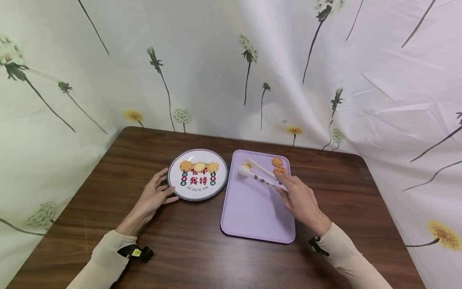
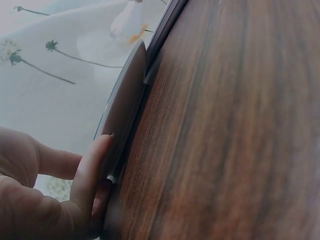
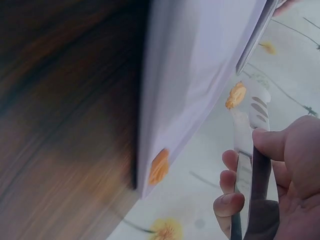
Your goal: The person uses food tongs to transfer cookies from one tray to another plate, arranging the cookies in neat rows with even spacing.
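At the left, my left hand (image 1: 153,196) holds the rim of a round white plate (image 1: 174,176) with a dark edge. Its thumb (image 2: 92,167) lies against the plate's side in the left wrist view. Three cookies (image 1: 199,167) sit in a row on the plate. My right hand (image 1: 301,202) grips white tongs (image 1: 261,179) over a lavender tray (image 1: 252,216). A partly hidden cookie (image 1: 247,165) is at the tongs' tips; whether they pinch it I cannot tell. Beside the right fingers, a swirled cookie (image 1: 277,162) and another cookie (image 1: 279,171) lie on the tray.
Plate and tray stand side by side on a dark wooden table (image 1: 187,241), a narrow gap between them. Behind the table hangs a pale cloth (image 1: 213,72) printed with dandelions. A black band (image 1: 135,252) with a camera is on the left wrist.
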Available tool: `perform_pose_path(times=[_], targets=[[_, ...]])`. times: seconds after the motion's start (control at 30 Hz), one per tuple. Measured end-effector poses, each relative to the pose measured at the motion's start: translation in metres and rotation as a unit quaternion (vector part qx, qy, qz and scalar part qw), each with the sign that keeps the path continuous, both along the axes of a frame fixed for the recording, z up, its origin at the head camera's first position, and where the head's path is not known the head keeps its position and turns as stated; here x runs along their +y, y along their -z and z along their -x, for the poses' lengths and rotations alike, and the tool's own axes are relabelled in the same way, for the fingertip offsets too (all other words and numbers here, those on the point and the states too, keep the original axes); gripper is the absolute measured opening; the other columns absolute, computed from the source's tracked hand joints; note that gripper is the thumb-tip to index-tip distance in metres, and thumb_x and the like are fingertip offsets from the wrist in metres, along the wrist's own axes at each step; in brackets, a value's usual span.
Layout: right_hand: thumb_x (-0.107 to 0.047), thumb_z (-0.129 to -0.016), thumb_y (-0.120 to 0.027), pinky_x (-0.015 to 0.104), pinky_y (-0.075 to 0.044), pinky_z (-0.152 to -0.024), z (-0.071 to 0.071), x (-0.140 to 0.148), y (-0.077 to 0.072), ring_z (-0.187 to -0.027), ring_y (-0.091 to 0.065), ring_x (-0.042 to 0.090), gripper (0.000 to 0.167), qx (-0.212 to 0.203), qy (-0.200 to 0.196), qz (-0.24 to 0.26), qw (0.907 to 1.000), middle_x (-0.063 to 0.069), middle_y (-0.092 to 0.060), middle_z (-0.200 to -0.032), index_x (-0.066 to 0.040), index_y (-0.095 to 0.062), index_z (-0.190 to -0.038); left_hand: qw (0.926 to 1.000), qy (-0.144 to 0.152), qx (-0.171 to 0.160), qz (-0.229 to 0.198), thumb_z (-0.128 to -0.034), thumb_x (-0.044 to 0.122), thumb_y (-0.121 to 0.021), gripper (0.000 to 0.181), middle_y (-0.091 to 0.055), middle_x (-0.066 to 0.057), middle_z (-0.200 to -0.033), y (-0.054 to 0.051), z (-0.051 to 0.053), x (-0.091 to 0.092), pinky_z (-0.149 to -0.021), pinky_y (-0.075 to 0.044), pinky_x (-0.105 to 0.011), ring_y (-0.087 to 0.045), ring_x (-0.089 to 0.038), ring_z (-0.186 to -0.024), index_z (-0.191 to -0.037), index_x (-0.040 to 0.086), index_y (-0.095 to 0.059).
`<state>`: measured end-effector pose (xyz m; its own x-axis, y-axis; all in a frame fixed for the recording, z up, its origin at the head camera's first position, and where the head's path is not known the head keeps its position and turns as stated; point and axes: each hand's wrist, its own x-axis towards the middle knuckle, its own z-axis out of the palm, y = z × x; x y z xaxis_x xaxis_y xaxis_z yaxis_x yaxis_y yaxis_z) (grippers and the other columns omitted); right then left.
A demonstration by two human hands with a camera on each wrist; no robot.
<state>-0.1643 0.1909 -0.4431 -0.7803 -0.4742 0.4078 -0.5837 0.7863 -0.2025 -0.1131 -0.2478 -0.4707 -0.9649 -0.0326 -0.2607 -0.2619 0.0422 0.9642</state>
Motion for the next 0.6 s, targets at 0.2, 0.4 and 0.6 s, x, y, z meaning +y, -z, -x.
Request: perform_pose_path(times=[0.2, 0.4, 0.6], targets=[[-0.023, -0.098, -0.074, 0.045, -0.063, -0.065, 0.006, -0.025, -0.001, -0.095, -0.071, 0.023, 0.035, 0.005, -0.025, 0.007, 0.9996, 0.006, -0.074, -0.112, -0.013, -0.071, -0.131, 1.0, -0.005, 0.003, -0.003, -0.1064, -0.007, -0.044, 0.078, -0.011, -0.027, -0.172, 0.001, 0.001, 0.001, -0.09, -0.067, -0.024, -0.036, -0.046, -0.147, -0.169, 0.012, -0.001], [-0.021, -0.099, -0.073, 0.033, -0.057, -0.058, 0.011, -0.053, -0.004, -0.085, -0.065, 0.015, 0.033, -0.018, -0.053, -0.006, 0.9984, -0.001, -0.074, -0.103, -0.013, -0.071, -0.131, 0.9999, -0.009, 0.007, -0.006, -0.1056, -0.008, -0.044, 0.078, -0.013, -0.028, -0.171, 0.004, 0.002, -0.001, -0.09, -0.067, -0.025, -0.037, -0.045, -0.145, -0.169, 0.011, -0.002], [-0.02, -0.1, -0.072, 0.035, -0.059, -0.06, 0.01, -0.082, 0.002, -0.089, -0.065, 0.015, 0.034, -0.044, -0.084, -0.023, 0.9952, -0.005, -0.073, -0.103, -0.015, -0.069, -0.133, 1.0, -0.006, 0.004, -0.007, -0.106, -0.007, -0.045, 0.079, -0.014, -0.027, -0.171, 0.004, 0.002, 0.0, -0.091, -0.067, -0.025, -0.038, -0.045, -0.146, -0.169, 0.012, -0.002]])
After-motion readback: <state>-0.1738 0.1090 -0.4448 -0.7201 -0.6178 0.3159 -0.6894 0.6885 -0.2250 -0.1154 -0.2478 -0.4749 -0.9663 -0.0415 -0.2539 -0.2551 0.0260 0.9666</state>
